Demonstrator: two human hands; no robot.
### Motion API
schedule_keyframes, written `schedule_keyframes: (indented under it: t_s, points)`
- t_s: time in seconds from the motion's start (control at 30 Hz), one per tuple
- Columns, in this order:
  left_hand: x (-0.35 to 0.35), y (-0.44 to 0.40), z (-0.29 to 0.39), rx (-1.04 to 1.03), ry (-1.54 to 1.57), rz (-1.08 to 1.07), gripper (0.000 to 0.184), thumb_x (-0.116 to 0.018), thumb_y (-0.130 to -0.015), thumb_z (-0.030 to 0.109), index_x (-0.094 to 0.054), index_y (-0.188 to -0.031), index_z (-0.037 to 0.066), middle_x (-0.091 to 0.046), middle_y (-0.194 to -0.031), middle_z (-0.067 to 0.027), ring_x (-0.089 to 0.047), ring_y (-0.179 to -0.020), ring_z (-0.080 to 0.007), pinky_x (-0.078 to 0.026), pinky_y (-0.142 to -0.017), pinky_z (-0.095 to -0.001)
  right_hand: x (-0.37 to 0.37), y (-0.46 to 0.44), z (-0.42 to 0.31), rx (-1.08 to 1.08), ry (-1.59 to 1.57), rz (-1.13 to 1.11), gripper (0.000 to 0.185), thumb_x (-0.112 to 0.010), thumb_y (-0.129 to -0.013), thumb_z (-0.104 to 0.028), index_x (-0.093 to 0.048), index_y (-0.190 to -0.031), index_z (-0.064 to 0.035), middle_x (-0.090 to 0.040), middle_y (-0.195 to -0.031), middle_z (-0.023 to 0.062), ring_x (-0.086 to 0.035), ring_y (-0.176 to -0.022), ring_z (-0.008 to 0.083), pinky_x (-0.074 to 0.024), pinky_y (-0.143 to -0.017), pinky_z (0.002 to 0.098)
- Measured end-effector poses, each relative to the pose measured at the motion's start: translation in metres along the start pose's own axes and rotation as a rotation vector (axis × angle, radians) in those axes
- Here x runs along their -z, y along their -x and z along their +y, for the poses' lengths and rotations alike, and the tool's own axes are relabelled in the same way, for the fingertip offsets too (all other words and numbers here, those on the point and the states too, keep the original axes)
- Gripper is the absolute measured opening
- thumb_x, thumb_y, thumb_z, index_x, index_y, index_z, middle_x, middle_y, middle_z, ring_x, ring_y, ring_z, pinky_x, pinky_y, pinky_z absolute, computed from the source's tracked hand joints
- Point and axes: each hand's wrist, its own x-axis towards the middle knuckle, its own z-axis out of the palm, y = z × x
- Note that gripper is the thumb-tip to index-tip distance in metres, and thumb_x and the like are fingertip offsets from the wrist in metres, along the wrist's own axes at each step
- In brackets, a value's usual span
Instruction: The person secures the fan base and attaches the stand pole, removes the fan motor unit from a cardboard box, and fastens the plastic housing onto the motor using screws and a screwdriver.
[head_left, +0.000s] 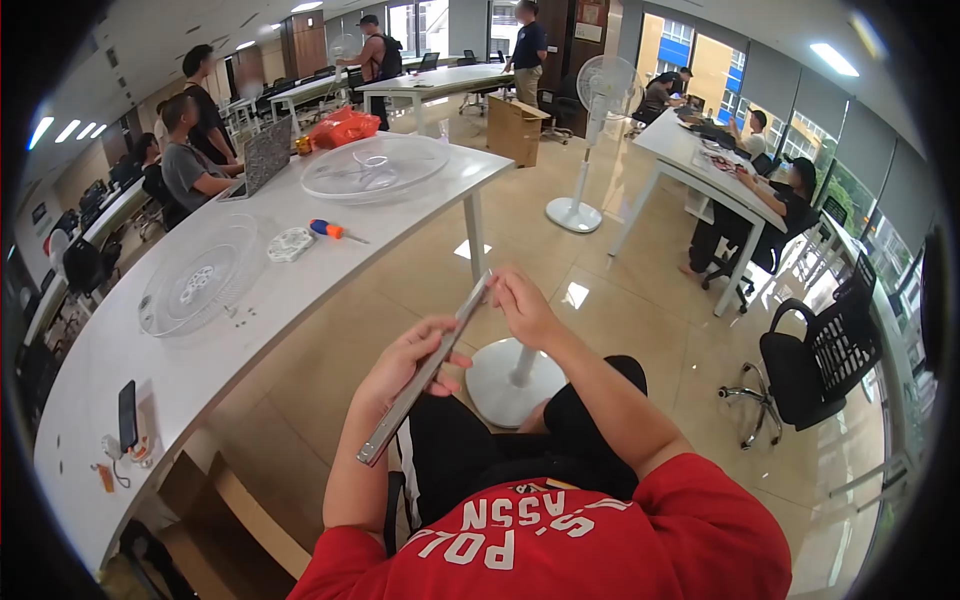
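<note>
Here, my left hand [412,360] holds the long silvery strip [412,402] — fingers slightly spread around it — while my right hand [520,305] pinches its far end.

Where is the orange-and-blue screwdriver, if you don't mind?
In the head view, the screwdriver lies on the white table at left, just right of the round white part.

The strip [401,411] I hold looks like smooth, shiny metal. At nine o'clock, a guard [198,284] of clear, glossy plastic lies on my smooth, faintly sheeny tabletop [255,310]. Toward eleven, I see a crinkled plastic bag [343,128]. Polished floor tiles [640,330] gleam at three; my shirt [600,535], at five, is soft matt cloth.
</note>
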Motion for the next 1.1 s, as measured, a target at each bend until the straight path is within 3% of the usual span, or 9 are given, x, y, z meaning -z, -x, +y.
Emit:
schedule_keyframes:
  t_s: [0.1,0.17,0.4,0.53,0.6,0.7,0.8,0.97,1.1]
  points:
    - [-0.022,-0.003,-0.031,0.192,0.108,-0.087,0.044,-0.04,-0.117,0.033,-0.052,-0.148,0.005,-0.075,-0.114,-0.0279,-0.079,-0.069,-0.0259,-0.066,-0.058,-0.0287,0.027,0.049,0.008,0.21,0.303,0.048,0.014,-0.066,-0.1,-0.006,-0.052,-0.102,-0.0026,-0.058,-0.102,0.012,-0.058,-0.084,0.0253,-0.0499,-0.075,0.0366]
    - [-0.035,-0.006,-0.054,0.215,0.145,-0.071,0.043,-0.04,-0.116,0.032,-0.053,-0.147,0.005,-0.075,-0.113,-0.0278,-0.079,-0.07,-0.026,-0.067,-0.06,-0.0299,0.045,0.08,-0.002,-0.072,0.285,-0.161,0.021,-0.073,-0.094,-0.008,-0.055,-0.105,-0.004,-0.058,-0.101,0.0122,-0.058,-0.087,0.029,-0.0501,-0.075,0.0406]
    - [-0.092,-0.035,-0.128,0.262,0.237,-0.002,0.04,-0.047,-0.112,0.027,-0.06,-0.139,0.0,-0.078,-0.092,-0.0209,-0.076,-0.069,-0.0233,-0.065,-0.063,-0.0313,0.07,0.147,0.077,-0.068,0.272,-0.303,0.03,-0.081,-0.09,-0.016,-0.055,-0.101,-0.0054,-0.06,-0.092,0.0103,-0.062,-0.079,0.0319,-0.0504,-0.069,0.0431]
    - [-0.112,-0.056,-0.157,-0.02,-0.202,0.245,0.034,-0.053,-0.103,0.018,-0.067,-0.126,-0.004,-0.066,-0.085,-0.0077,-0.065,-0.068,-0.0169,-0.055,-0.066,-0.0302,0.088,0.167,0.118,-0.085,0.223,-0.256,0.035,-0.081,-0.091,-0.017,-0.048,-0.09,-0.0057,-0.06,-0.089,0.0116,-0.063,-0.075,0.0321,-0.0499,-0.065,0.0421]
    - [-0.108,-0.067,-0.166,-0.473,-0.58,0.404,0.027,-0.054,-0.103,0.013,-0.063,-0.124,-0.001,-0.067,-0.094,-0.0099,-0.065,-0.083,-0.0186,-0.053,-0.08,-0.0335,0.097,0.179,0.144,-0.178,0.195,-0.237,0.035,-0.081,-0.091,-0.018,-0.048,-0.089,-0.0056,-0.059,-0.086,0.0115,-0.062,-0.072,0.0326,-0.0498,-0.064,0.0422]
    - [-0.142,-0.092,-0.163,-0.676,-0.563,0.693,0.021,-0.058,-0.102,0.013,-0.061,-0.117,-0.001,-0.063,-0.103,-0.0107,-0.063,-0.092,-0.0204,-0.052,-0.088,-0.0362,0.104,0.202,0.186,-0.198,0.144,-0.221,0.038,-0.084,-0.091,-0.022,-0.05,-0.088,-0.0053,-0.058,-0.085,0.0115,-0.061,-0.07,0.0329,-0.0498,-0.064,0.0421]
    - [-0.148,-0.128,-0.184,-0.774,-0.435,0.727,0.019,-0.058,-0.105,0.015,-0.059,-0.114,-0.001,-0.061,-0.109,-0.0109,-0.063,-0.096,-0.0218,-0.052,-0.09,-0.0372,0.106,0.226,0.216,-0.32,-0.003,-0.184,0.041,-0.087,-0.088,-0.025,-0.052,-0.089,-0.005,-0.059,-0.084,0.0116,-0.061,-0.07,0.0321,-0.05,-0.064,0.0415]
    - [-0.175,-0.182,-0.184,-0.932,-0.102,0.918,0.022,-0.054,-0.109,0.029,-0.049,-0.105,0.008,-0.055,-0.086,-0.0091,-0.06,-0.067,-0.023,-0.054,-0.064,-0.0388,0.123,0.205,0.232,-0.345,-0.041,-0.263,0.047,-0.092,-0.083,-0.028,-0.052,-0.087,-0.0035,-0.06,-0.082,0.0135,-0.06,-0.072,0.0303,-0.049,-0.066,0.0423]
    - [-0.167,-0.206,-0.165,-0.929,-0.074,0.722,0.023,-0.056,-0.108,0.029,-0.046,-0.101,0.009,-0.05,-0.081,-0.0074,-0.053,-0.063,-0.0196,-0.049,-0.059,-0.0363,0.145,0.183,0.241,-0.394,-0.143,-0.264,0.048,-0.094,-0.082,-0.028,-0.054,-0.087,-0.0024,-0.059,-0.081,0.0136,-0.057,-0.071,0.0298,-0.0483,-0.066,0.0418]
